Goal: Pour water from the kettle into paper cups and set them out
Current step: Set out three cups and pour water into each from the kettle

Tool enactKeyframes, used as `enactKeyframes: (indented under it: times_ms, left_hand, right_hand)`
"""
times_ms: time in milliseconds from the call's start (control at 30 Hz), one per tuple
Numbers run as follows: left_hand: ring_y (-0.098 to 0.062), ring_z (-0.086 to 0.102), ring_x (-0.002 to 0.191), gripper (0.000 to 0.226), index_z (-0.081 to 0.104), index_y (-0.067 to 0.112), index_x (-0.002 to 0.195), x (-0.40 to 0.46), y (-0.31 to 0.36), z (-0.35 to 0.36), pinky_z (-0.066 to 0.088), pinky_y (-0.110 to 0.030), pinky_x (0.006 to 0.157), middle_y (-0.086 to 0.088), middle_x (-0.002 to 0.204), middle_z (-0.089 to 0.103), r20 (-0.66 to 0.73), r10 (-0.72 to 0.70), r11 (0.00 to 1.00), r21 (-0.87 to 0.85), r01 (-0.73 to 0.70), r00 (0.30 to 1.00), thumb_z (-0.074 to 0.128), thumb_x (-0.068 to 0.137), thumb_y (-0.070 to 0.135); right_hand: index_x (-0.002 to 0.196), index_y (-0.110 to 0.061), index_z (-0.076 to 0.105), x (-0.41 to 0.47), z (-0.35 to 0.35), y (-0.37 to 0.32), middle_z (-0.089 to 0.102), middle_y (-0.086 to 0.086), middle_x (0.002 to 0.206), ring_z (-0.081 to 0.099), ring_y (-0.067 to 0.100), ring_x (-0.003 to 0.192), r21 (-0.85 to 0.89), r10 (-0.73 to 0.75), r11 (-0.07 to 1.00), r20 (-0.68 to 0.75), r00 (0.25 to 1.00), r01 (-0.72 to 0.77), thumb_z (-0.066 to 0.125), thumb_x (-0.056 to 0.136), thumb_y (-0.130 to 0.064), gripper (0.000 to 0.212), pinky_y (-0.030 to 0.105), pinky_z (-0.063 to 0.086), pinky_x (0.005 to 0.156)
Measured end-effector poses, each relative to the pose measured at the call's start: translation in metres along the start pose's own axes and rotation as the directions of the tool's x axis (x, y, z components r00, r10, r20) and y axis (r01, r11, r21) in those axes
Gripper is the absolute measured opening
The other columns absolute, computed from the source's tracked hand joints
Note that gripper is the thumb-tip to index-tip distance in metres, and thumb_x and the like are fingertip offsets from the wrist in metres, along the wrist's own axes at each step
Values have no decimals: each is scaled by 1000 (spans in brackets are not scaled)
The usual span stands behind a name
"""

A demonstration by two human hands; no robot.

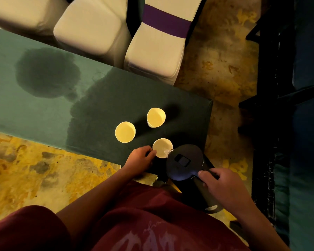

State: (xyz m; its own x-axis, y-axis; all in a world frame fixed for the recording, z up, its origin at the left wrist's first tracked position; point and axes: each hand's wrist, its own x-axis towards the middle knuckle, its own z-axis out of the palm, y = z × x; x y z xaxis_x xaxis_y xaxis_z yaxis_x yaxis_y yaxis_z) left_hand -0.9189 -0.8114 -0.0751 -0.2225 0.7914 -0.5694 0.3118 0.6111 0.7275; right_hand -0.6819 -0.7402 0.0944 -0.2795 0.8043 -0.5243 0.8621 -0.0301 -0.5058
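The right hand grips the handle of the dark kettle, its body partly hidden below. Its spout tips water into the nearest paper cup, which the left hand steadies with curled fingers. Two more cups stand beyond on the wet green tablecloth.

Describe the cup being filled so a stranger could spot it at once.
Find the green table and go to its near right corner, where three paper cups stand. It is the nearest cup, steadied by the left hand, with the kettle spout over its rim.
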Motion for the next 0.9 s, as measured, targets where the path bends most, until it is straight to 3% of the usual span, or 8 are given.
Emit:
enactKeyframes:
  times_ms: [233, 567, 700, 767, 900]
  left_hand:
    - [-2, 58, 58, 29, 54, 31, 70, 1, 0, 1, 41, -19, 54, 8, 64, 61, -6, 6, 1000, 21, -6, 1000, 56, 98, 38]
    - [-6, 62, 61, 26, 57, 29, 73, 1, 1, 1, 48, -23, 56, 6, 68, 63, 1, -6, 1000, -5, 6, 1000, 55, 98, 38]
    - [-2, 58, 59, 28, 55, 30, 71, 0, 2, 1, 42, -20, 54, 9, 65, 61, -11, 8, 1000, 31, -7, 1000, 55, 98, 38]
    - [-4, 59, 61, 27, 55, 30, 71, -1, 4, 0, 44, -23, 54, 9, 66, 61, -23, 11, 999, 40, -10, 1000, 55, 98, 38]
    - [-18, 65, 68, 27, 56, 25, 74, -4, 7, 1, 53, -38, 64, 1, 70, 64, -25, -1, 1000, 25, 2, 1000, 55, 99, 36]
  right_hand:
    - [62, 0, 60, 0, 0, 0, 42, -6, 43, 39, 6, 36, -10, 20, 1000, 6, 1000, -20, 68, 88, -35, 44, 18, 28, 37]
    - [61, -3, 61, 1, -4, 4, 46, -2, 45, 40, 10, 38, 40, 9, 999, 4, 1000, -9, 70, 89, -34, 43, 20, 27, 38]
    - [61, -1, 62, -1, -6, 3, 49, 15, 48, 39, 9, 38, 97, -5, 995, -4, 1000, 5, 68, 86, -42, 49, 20, 28, 38]
    - [61, 2, 60, -3, -7, 6, 49, 18, 50, 37, 10, 40, 129, -20, 991, -23, 1000, 23, 61, 75, -55, 58, 21, 27, 40]
    - [55, -3, 57, -5, -8, 18, 43, 1, 41, 37, 6, 37, 179, -54, 982, -71, 996, 66, 55, 68, -61, 59, 18, 26, 39]
